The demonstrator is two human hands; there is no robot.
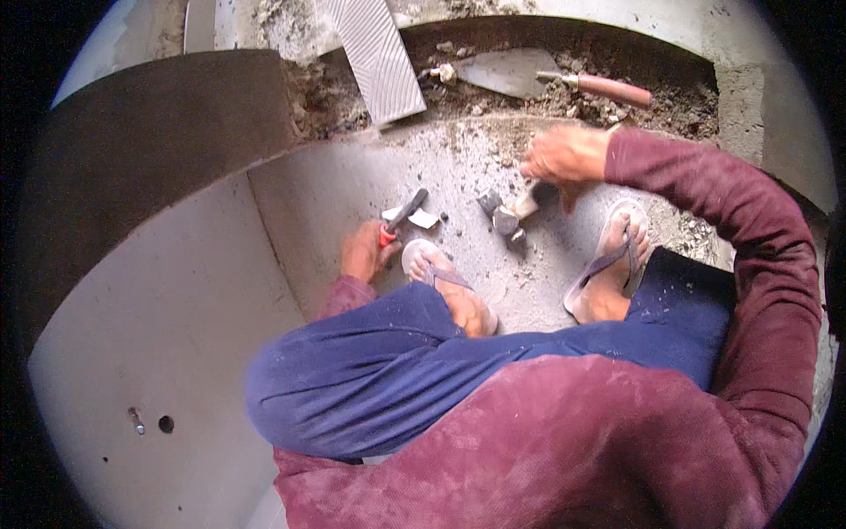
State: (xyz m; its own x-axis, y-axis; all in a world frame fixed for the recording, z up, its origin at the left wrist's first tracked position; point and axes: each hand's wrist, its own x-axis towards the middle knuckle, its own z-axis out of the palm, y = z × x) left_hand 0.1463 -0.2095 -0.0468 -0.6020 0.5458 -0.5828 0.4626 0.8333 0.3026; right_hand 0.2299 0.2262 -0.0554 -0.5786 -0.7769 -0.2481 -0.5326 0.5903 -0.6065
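Head camera looks steeply down, close above the concrete floor (529,291).

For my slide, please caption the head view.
Left hand holds red-handled chisel on concrete floor; right hand grips wooden-handled hammer.

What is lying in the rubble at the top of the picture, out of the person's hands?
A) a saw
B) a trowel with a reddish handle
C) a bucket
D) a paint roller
B: a trowel with a flat grey blade and a reddish handle lies in the rubble beyond the right hand, next to a ribbed tile piece.
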